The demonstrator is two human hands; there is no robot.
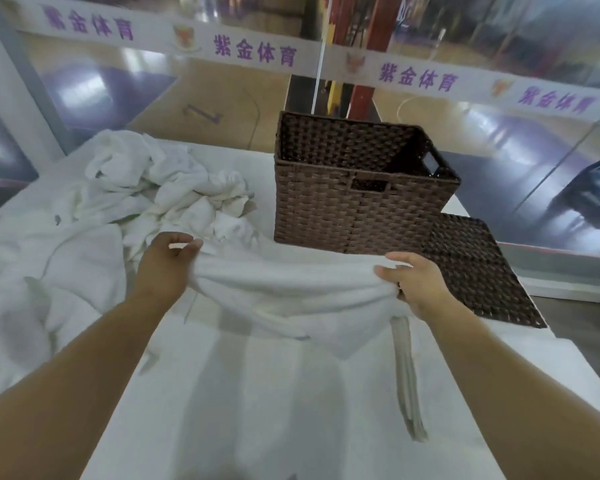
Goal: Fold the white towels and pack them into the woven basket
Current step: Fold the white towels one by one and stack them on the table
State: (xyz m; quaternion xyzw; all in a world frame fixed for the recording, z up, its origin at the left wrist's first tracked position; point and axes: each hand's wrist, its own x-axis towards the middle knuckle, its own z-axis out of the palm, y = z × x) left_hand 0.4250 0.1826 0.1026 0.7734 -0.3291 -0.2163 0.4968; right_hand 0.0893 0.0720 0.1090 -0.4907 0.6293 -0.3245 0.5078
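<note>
A white towel (291,292) is held stretched crosswise above the table (326,410), its long axis running left to right. The left hand (163,268) and right hand (418,282) are each closed on one end. The empty woven basket (357,188) stands just beyond, nearer the right hand.

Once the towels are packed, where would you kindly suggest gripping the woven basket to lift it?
Probably by the cut-out handles: one in the near wall of the woven basket, another in its right wall. Hook fingers in from outside, since the walls are upright and give little else to grip.
</note>
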